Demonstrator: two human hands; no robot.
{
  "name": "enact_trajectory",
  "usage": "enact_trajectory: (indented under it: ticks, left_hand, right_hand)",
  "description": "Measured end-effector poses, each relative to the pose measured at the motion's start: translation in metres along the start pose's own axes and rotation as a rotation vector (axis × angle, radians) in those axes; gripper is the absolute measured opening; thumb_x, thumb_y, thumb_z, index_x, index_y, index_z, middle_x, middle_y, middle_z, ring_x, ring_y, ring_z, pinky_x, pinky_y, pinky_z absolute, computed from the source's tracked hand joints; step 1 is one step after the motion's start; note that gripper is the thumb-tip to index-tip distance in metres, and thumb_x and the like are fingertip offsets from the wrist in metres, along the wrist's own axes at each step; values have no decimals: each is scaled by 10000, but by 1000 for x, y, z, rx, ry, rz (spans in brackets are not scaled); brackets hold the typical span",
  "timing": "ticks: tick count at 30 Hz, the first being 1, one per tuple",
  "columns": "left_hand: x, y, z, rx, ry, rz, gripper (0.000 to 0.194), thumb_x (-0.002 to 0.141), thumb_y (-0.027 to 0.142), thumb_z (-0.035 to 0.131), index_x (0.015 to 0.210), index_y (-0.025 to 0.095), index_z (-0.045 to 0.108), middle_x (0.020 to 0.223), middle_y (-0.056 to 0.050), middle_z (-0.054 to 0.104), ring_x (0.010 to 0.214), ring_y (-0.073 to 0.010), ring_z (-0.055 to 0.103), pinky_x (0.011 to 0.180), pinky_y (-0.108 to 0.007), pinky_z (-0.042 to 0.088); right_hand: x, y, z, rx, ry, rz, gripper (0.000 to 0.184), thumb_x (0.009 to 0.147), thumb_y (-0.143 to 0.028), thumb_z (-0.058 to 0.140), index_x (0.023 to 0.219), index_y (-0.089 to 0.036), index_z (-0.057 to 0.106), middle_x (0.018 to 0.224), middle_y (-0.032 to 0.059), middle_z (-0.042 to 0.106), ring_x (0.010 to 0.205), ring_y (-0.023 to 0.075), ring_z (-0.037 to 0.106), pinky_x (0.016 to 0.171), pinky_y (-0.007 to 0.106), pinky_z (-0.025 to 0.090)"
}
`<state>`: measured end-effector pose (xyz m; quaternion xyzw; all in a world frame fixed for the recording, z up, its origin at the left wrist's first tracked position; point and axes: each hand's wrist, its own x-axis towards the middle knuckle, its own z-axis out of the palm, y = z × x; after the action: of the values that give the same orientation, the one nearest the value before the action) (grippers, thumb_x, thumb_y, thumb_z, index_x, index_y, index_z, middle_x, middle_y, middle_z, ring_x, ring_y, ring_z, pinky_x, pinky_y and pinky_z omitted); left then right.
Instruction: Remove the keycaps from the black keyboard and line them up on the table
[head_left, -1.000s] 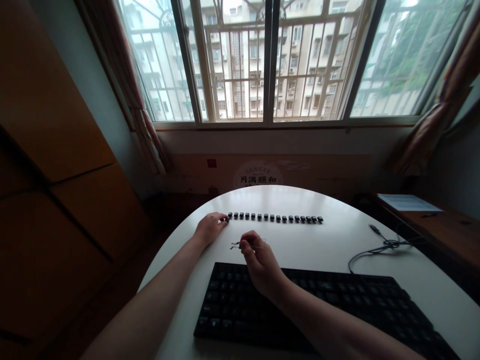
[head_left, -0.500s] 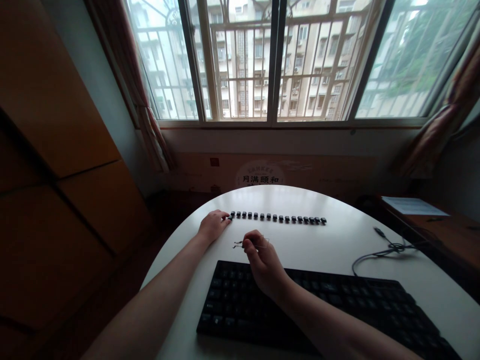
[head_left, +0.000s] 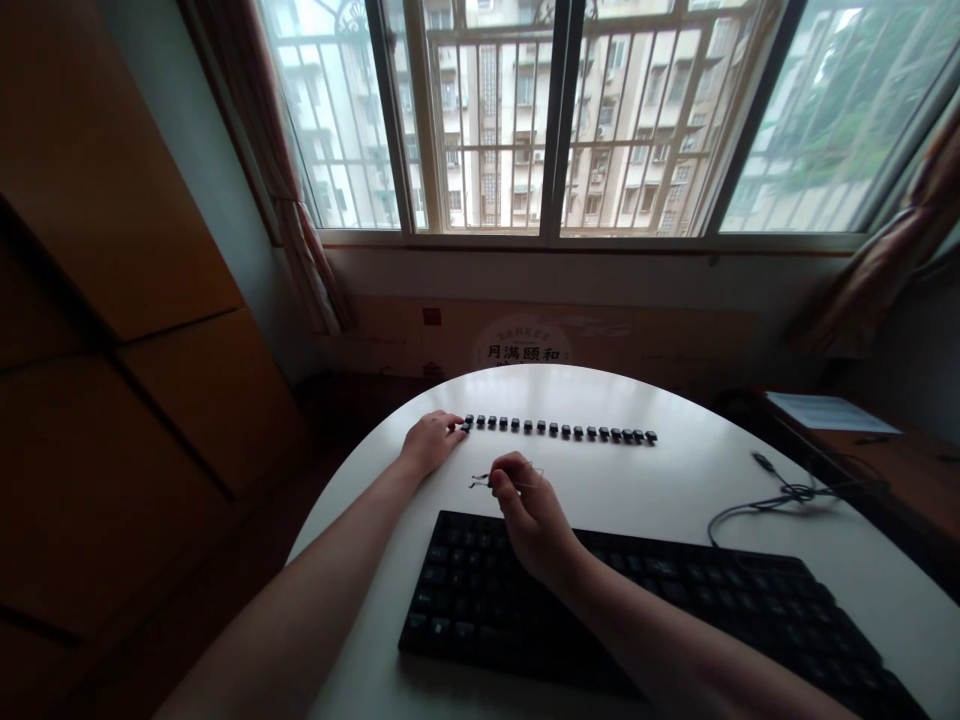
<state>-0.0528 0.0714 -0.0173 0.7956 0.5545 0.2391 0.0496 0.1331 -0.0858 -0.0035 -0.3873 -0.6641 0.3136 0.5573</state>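
Note:
A black keyboard (head_left: 645,610) lies on the round white table (head_left: 675,480) in front of me. Beyond it, several small black keycaps (head_left: 559,430) stand in a straight row. My left hand (head_left: 431,440) rests on the table at the left end of the row, its closed fingertips touching the first keycap (head_left: 466,424). My right hand (head_left: 529,520) hovers over the keyboard's far edge, fingers pinched on a thin wire keycap puller (head_left: 484,480) that points left.
The keyboard's black cable (head_left: 780,495) curls on the table's right side. A brown desk with a paper sheet (head_left: 829,412) stands at the right. A cardboard box (head_left: 525,345) sits under the barred window. A wooden cabinet (head_left: 112,300) fills the left.
The view has tipped slightly, so everything sits a little higher and further right. Both hands stay in the same places relative to the keycap row and the keyboard.

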Motion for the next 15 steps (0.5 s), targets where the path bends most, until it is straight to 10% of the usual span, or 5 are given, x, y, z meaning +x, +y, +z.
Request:
enact_trajectory:
  ticks: [10,12,15]
  left_hand:
    - [-9,1,-31,-140,-10,-59,380,907,458,439,850,165,675,797,-59,677,702,-181,600,676,-297,483]
    - [-16,4,-45,-212,-193,-62,414,864,526,505,698,170,636,636,-25,623,527,-135,532,500,-249,420]
    - [-27,9,-64,-485,-797,-160,425,733,571,677,654,161,597,597,-11,581,440,-90,444,382,-205,261]
  right_hand:
    - [-2,11,1,55,-3,64,263,986,-428,393,935,-205,523,695,-4,544,588,138,503,576,265,420]
    - [-4,11,2,79,-37,89,286,995,-447,371,920,-207,508,646,-19,525,541,128,478,542,256,401]
    - [-6,10,2,98,-107,108,307,1001,-463,355,900,-209,495,578,-43,487,483,117,439,507,247,370]
